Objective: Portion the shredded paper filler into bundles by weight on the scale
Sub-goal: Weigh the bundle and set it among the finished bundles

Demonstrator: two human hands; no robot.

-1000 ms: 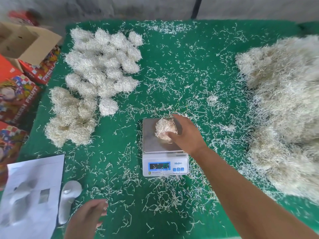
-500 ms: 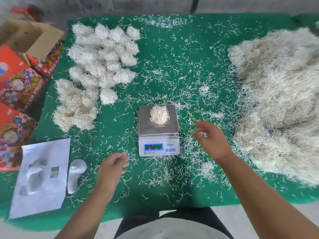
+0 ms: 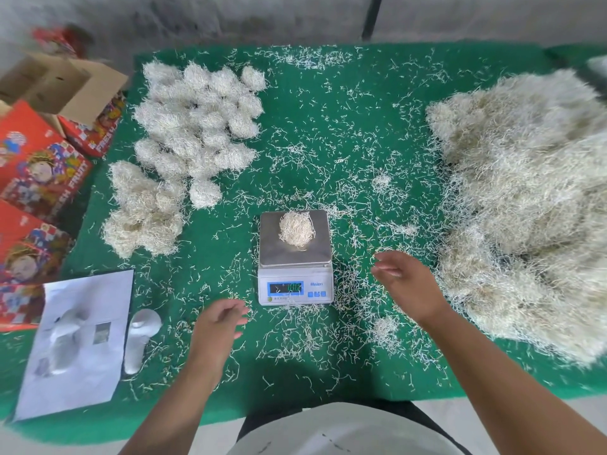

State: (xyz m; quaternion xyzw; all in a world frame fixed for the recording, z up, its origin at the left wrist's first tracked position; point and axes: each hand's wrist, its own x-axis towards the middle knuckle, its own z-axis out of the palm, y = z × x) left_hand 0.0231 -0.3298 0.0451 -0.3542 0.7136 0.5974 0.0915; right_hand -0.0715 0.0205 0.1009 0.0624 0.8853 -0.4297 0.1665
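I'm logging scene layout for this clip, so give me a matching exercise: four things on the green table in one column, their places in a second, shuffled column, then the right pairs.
Things:
1. small wad of shredded paper
2. big loose heap of shredded paper
3. finished bundles
4. white sheet of paper

Places:
A. far left part of the table
B. on the scale's metal pan
C. near left corner of the table
D. right side of the table

Pairs: 1-B, 2-D, 3-A, 4-C
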